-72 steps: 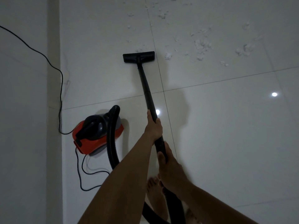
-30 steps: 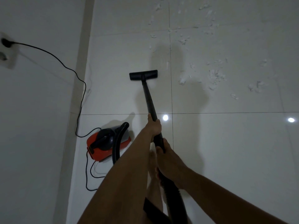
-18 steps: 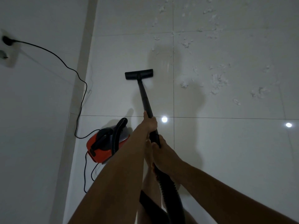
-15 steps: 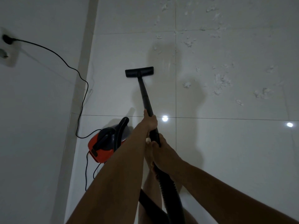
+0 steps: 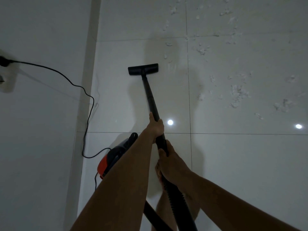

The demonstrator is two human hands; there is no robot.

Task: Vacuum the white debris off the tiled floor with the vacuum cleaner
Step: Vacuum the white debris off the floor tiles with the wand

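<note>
**Nozzle on the tile, debris ahead and to the right**

The white debris (image 5: pixel 236 95) lies scattered over the tiled floor (image 5: pixel 233 164) in the upper right of our view, in tufts and flecks across several tiles. A few small bits sit just beyond the right end of the floor nozzle (image 5: pixel 143 71). The black nozzle rests flat on the tile left of a grout line, well apart from the thickest patch. From it the black wand (image 5: pixel 150 95) slants back toward us.

Our left hand (image 5: pixel 155 126) grips the wand on the nozzle side, fingers wrapped round it. Our right hand (image 5: pixel 168 162) is clamped round it just behind, where the ribbed hose (image 5: pixel 173 197) begins. The two hands sit close together, one behind the other. The hose runs down past our bare leg (image 5: pixel 162 214) and out at the bottom edge.

The vacuum cleaner (image 5: pixel 106 162), a red and black canister, sits on the floor to the left, partly hidden behind our left forearm. A black power cord (image 5: pixel 87 120) trails from it along the foot of the wall (image 5: pixel 41 130) and climbs to a socket (image 5: pixel 6 77) at the left edge. Two bright light spots (image 5: pixel 170 122) shine off the glossy tiles.
</note>
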